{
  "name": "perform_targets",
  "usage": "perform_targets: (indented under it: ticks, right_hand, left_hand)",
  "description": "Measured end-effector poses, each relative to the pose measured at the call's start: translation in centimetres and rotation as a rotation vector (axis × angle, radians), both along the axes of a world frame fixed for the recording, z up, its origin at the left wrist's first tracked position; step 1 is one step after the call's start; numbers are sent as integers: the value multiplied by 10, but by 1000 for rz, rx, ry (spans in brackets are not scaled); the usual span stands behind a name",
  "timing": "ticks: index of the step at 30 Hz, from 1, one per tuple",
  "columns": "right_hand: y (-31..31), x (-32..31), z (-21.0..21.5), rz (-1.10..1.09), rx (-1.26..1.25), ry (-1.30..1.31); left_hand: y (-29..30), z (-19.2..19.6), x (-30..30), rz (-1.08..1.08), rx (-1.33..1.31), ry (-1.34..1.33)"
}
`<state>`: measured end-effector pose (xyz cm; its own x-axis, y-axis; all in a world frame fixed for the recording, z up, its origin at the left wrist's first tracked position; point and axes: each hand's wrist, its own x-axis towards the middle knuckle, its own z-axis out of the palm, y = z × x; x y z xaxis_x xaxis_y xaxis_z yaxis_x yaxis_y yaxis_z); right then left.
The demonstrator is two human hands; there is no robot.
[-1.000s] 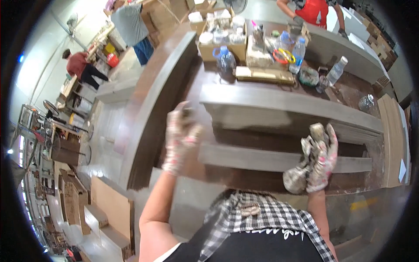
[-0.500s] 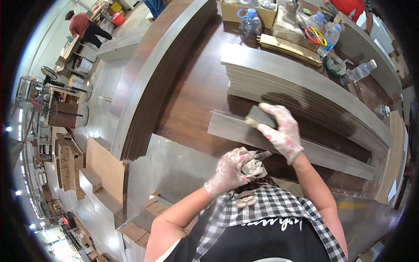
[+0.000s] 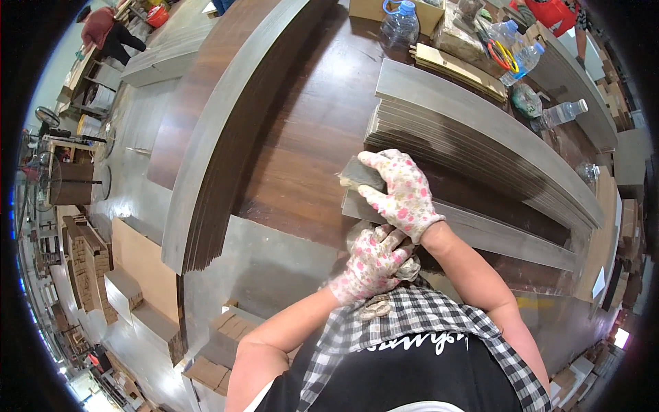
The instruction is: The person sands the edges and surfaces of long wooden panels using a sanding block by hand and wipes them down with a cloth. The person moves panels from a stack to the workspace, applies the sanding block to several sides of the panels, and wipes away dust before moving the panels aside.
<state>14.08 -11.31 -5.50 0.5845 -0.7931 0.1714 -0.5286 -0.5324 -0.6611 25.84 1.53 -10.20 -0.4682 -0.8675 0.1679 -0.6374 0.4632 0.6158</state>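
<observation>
A broad, glossy tabletop of dark brown wood grain (image 3: 309,151) carries a long stack of thin grey planks with a smooth, faintly streaked face (image 3: 473,123), its many edges showing as fine layered lines. Left of that stack, well apart, stands a longer pile of similar grey planks with dark edges (image 3: 233,130). On the stack's near side, parallel to it, lies a narrow, flat grey board (image 3: 501,237). Over the board's left end, the right hand in a pink-flowered white fabric glove (image 3: 401,192) is partly open, fingers and thumb gripping a dark grey rectangular block with a pale underside (image 3: 364,175), just beside the stack's left end. Farther from the stack, the left hand, gloved alike (image 3: 374,264), curls around a crumpled grey-white cloth (image 3: 410,269).
</observation>
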Motion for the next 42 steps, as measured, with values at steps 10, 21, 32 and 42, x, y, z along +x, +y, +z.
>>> perform_targets:
  ticks: [10, 21, 32, 42]
  right_hand:
    - [18, -18, 8, 100, -176, 167]
    - [-22, 21, 5, -3, -270, 184]
    - [26, -98, 30, -535, 61, 344]
    - [34, -59, -5, -222, -151, 134]
  left_hand:
    - [6, -16, 4, -149, 12, -95]
    - [6, -14, 6, -147, 57, 3]
    - [-5, -22, 8, -153, -53, 87]
    - [-2, -26, 9, -222, -23, -124]
